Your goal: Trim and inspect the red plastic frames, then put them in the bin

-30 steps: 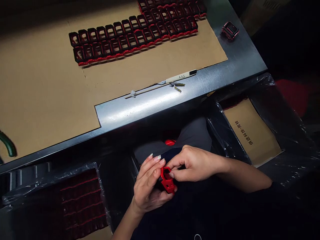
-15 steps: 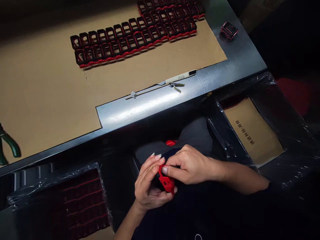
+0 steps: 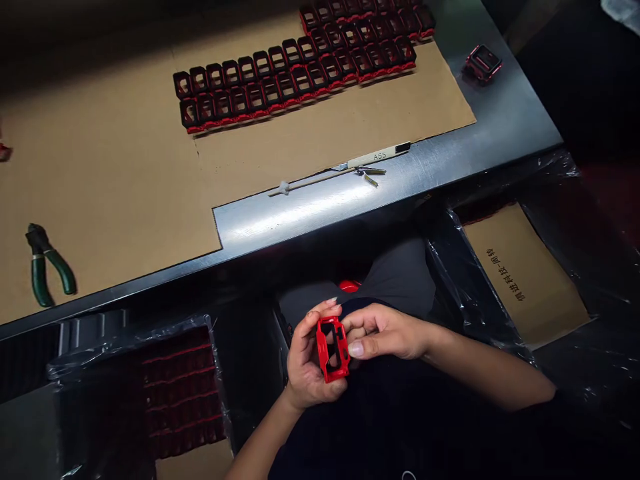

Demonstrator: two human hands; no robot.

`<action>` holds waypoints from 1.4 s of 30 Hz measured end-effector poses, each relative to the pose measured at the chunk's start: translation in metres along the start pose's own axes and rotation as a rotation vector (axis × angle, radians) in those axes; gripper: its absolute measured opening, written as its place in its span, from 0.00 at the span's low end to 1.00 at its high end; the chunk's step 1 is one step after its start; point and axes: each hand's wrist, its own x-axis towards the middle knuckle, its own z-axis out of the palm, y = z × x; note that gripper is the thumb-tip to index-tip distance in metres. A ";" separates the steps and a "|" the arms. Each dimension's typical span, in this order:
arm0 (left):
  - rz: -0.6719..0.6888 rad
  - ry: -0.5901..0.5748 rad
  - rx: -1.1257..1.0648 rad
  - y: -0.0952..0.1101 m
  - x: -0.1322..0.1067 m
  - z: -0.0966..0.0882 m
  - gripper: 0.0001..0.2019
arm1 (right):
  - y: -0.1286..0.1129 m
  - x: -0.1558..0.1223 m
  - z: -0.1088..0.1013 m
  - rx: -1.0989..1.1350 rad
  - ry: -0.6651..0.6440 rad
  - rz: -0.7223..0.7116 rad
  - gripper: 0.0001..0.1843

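Over my lap, below the table edge, both hands hold one small red plastic frame (image 3: 331, 348) with openings in it. My left hand (image 3: 307, 360) cups it from the left, fingers curled round its back. My right hand (image 3: 383, 331) pinches its right side with thumb and fingers. The frame now faces the camera, upright.
Two rows of dark red frames (image 3: 295, 70) lie on brown cardboard (image 3: 115, 173) on the metal table (image 3: 320, 207). A thin tool marked A55 (image 3: 350, 165), green-handled pliers (image 3: 47, 267) and a lone frame (image 3: 483, 62) also lie there. Plastic-lined boxes stand at left (image 3: 170, 393) and right (image 3: 525, 280).
The hands turned the red frame so that its open face shows, and lifted it slightly. The view shifted, so the pliers came into sight.
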 end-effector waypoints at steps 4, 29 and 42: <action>-0.105 -0.006 -0.104 0.003 -0.001 0.002 0.39 | 0.008 0.007 0.003 0.162 0.068 0.059 0.26; -0.276 -0.017 -0.093 0.002 -0.007 0.004 0.35 | 0.012 0.010 -0.003 0.148 0.166 0.047 0.26; -0.186 -0.165 0.011 -0.003 0.015 0.017 0.36 | 0.030 0.002 -0.021 0.412 0.082 -0.020 0.25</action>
